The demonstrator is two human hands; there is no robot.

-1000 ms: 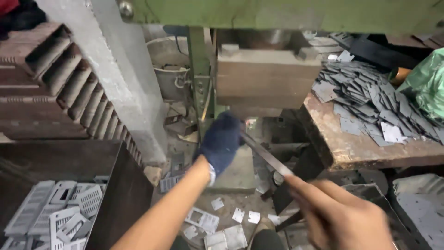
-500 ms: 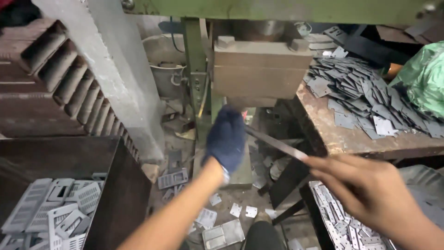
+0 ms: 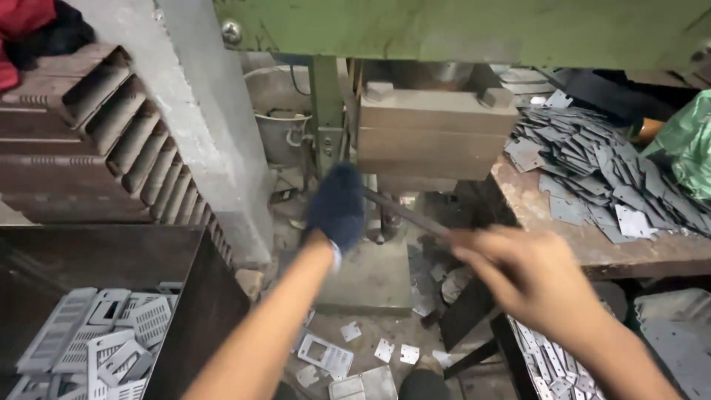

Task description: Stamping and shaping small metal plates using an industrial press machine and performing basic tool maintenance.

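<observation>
Left hand (image 3: 337,204), wearing a dark blue glove, is reaching forward with the bare forearm stretching up from the lower left, fingers curling shut, back of the hand facing the camera. Right hand (image 3: 529,278), bare and blurred, is sitting nearer the camera at right, fingers closing in a grip, knuckles pointing left, forearm running off toward the lower right corner.

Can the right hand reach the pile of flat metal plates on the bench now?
Probably not at once: the right hand grips a thin metal rod. The flat metal plates lie uncovered on the bench just beside it.
</observation>
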